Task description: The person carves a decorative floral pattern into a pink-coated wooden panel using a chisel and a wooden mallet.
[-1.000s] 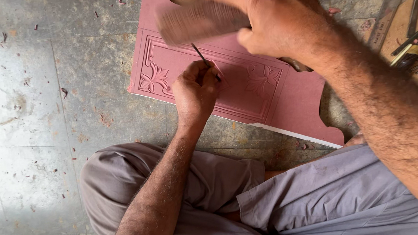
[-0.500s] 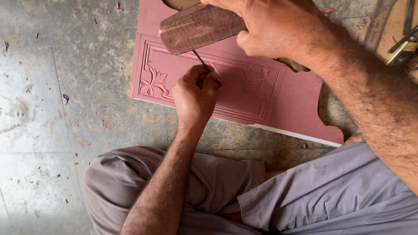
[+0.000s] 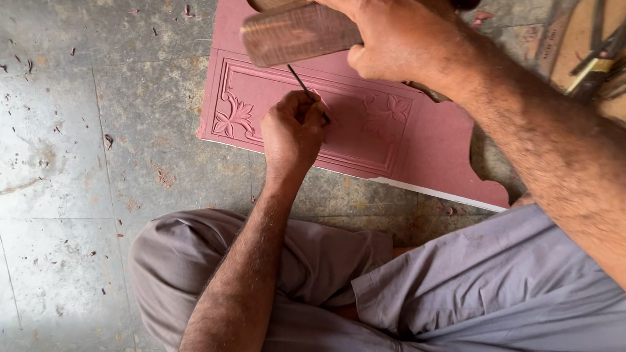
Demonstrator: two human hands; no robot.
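Head camera looks straight down at a person seated on the floor, knees in grey cloth. Their left hand (image 3: 293,130) is closed around a thin dark chisel (image 3: 307,92), whose upper end slants up and away from the knuckles while its tip is hidden under the fingers, down on the pink carved panel (image 3: 425,138). Above that hand, the right hand (image 3: 391,29) grips a brown wooden mallet (image 3: 295,33) (a round block, held sideways), poised just over the chisel's top, not touching it. A carved flower (image 3: 233,118) sits left of the left hand. Beyond the right forearm, a heap of metal tools (image 3: 617,60) lies on the stone floor (image 3: 55,154), which is speckled with chips.
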